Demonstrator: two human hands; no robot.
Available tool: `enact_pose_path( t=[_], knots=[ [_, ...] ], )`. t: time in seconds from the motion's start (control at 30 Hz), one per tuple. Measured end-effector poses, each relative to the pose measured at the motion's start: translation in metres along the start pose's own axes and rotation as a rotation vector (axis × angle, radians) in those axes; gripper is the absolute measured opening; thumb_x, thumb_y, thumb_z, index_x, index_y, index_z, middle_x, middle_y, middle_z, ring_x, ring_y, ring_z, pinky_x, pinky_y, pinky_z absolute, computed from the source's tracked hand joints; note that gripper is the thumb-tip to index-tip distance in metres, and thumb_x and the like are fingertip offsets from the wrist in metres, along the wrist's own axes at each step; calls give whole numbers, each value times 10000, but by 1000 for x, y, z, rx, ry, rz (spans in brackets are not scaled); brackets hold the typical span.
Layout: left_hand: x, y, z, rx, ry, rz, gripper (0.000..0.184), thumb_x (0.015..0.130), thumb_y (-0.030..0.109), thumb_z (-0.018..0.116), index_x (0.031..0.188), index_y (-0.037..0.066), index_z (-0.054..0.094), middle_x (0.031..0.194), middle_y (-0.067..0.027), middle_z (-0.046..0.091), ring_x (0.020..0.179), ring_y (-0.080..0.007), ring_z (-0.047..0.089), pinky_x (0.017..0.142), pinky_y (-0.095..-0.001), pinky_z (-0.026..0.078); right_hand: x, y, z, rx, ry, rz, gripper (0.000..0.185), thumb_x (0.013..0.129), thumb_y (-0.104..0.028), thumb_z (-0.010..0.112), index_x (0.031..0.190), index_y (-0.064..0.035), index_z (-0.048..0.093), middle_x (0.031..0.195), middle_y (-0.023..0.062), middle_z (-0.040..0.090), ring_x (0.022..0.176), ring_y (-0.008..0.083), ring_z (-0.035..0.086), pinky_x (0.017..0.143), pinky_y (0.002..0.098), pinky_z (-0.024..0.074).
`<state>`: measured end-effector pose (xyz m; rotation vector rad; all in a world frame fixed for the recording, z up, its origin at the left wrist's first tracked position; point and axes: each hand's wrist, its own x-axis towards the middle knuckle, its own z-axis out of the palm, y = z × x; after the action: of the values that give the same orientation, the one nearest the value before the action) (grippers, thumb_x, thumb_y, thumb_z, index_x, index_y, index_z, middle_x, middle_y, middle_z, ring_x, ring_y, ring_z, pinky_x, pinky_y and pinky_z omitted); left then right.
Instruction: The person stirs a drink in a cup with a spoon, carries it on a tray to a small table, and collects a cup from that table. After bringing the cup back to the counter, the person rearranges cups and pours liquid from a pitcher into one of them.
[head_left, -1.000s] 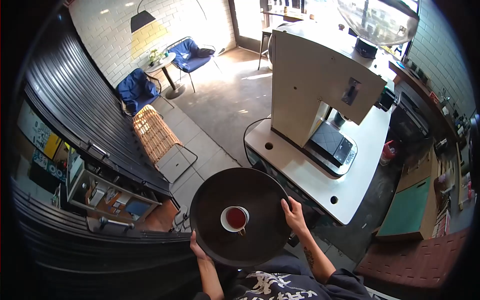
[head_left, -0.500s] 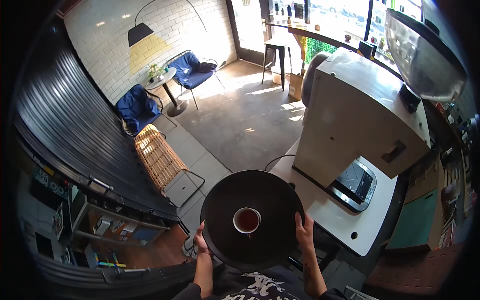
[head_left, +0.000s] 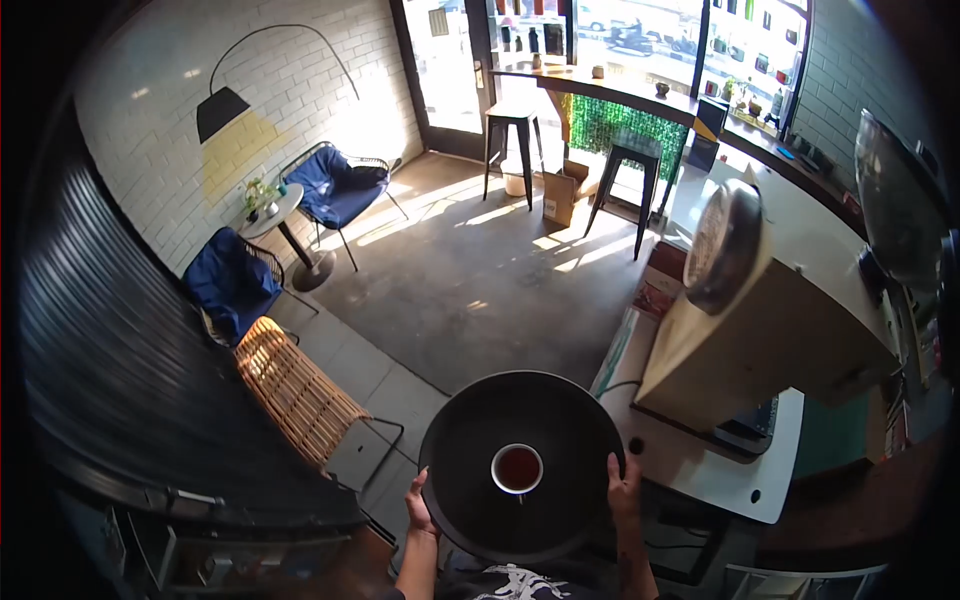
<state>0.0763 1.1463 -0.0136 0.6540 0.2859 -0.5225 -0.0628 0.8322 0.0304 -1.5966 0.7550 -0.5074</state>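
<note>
A round black tray (head_left: pixel 460 510) is held level in front of my body, gripped at its two sides. My left hand (head_left: pixel 421 503) closes on its left rim, thumb up on the edge. On the opposite rim my right hand (head_left: pixel 623 484) has the same kind of grip. The fingers under the tray are hidden. Near the tray's middle stands a white cup (head_left: pixel 518 469) holding a dark reddish-brown drink, upright, its small handle pointing toward me. Neither hand touches the cup.
On the right, a large boxy machine (head_left: pixel 760 330) stands on a white counter (head_left: pixel 690 450). To the left are a rattan bench (head_left: pixel 300 390), blue-cushioned chairs (head_left: pixel 230 285) and a small round table (head_left: pixel 270 212). Stools (head_left: pixel 512 125) stand by the window bar (head_left: pixel 600 80); concrete floor (head_left: pixel 440 290) stretches ahead.
My view has moved forward past the machine, which now sits farther right, and a second stool shows by the window. Both hands still hold the tray, with the cup near its middle.
</note>
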Motion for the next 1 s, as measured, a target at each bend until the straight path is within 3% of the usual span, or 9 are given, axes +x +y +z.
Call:
enact_pose_path(
  t=[0.03, 0.1, 0.17, 0.37, 0.47, 0.53, 0.57, 0.7, 1.0],
  knots=[
    [11, 17, 2, 45, -108, 8, 479, 895, 353, 583, 1248, 30, 596, 1254, -114, 640, 1133, -279, 612, 1002, -406, 477, 4, 3, 16, 41, 16, -41, 328, 1031, -220, 519, 1199, 48, 608, 1099, 154, 676, 1029, 230, 618, 924, 341, 460],
    [24, 48, 11, 52, -88, -41, 475, 890, 353, 591, 1242, 33, 600, 1246, -113, 643, 1128, -278, 615, 997, -408, 481, 6, -8, 40, 82, -4, -48, 284, 1033, -174, 514, 1160, 56, 623, 1042, 109, 688, 971, 147, 608, 856, 299, 479],
    [47, 76, 1, -36, -91, -81, 396, 895, 315, 607, 1193, 55, 627, 1172, -97, 669, 1068, -262, 638, 945, -394, 508, 15, -17, 74, 113, 21, -56, 285, 1032, -174, 515, 1143, 66, 622, 1025, 99, 687, 956, 137, 602, 846, 294, 478],
    [100, 148, -2, -2, -82, -64, 402, 897, 326, 605, 1202, 65, 627, 1173, -93, 670, 1055, -262, 644, 935, -398, 517, 55, -38, 156, 25, 54, -55, 294, 1034, -180, 521, 1133, 77, 623, 986, 40, 677, 901, 99, 575, 795, 263, 466],
    [136, 169, -9, -47, -39, -70, 410, 897, 326, 603, 1206, 56, 622, 1166, -96, 672, 1042, -267, 649, 924, -400, 526, 88, -45, 187, 30, 16, -85, 263, 1032, -172, 526, 1060, 71, 622, 887, 3, 628, 827, 77, 528, 736, 247, 445],
    [160, 182, -14, -30, -6, -59, 449, 896, 341, 594, 1228, 39, 608, 1203, -109, 656, 1077, -277, 633, 959, -412, 503, 113, -55, 208, -26, -3, -79, 241, 1032, -171, 527, 976, 50, 604, 792, -36, 535, 756, 60, 450, 664, 240, 399],
    [175, 189, -15, -6, 16, -49, 489, 895, 357, 586, 1251, 22, 595, 1240, -122, 640, 1112, -287, 617, 995, -423, 481, 127, -60, 222, -8, 8, -115, 234, 1033, -175, 527, 902, 13, 576, 727, -68, 434, 697, 39, 369, 590, 238, 321],
    [229, 214, -13, -76, -54, -10, 489, 901, 355, 586, 1250, 13, 592, 1224, -119, 647, 1099, -276, 622, 977, -408, 492, 191, -78, 270, 9, -56, -121, 259, 1038, -193, 519, 835, -33, 539, 693, -99, 347, 654, 14, 290, 549, 232, 231],
    [348, 278, 12, -144, 125, 148, 434, 894, 335, 621, 1200, 29, 627, 1164, -101, 673, 1023, -248, 647, 924, -387, 516, 363, -126, 385, 8, -283, -192, 278, 1039, -189, 513, 800, -49, 514, 682, -104, 332, 649, 16, 281, 547, 242, 233]
  ],
)
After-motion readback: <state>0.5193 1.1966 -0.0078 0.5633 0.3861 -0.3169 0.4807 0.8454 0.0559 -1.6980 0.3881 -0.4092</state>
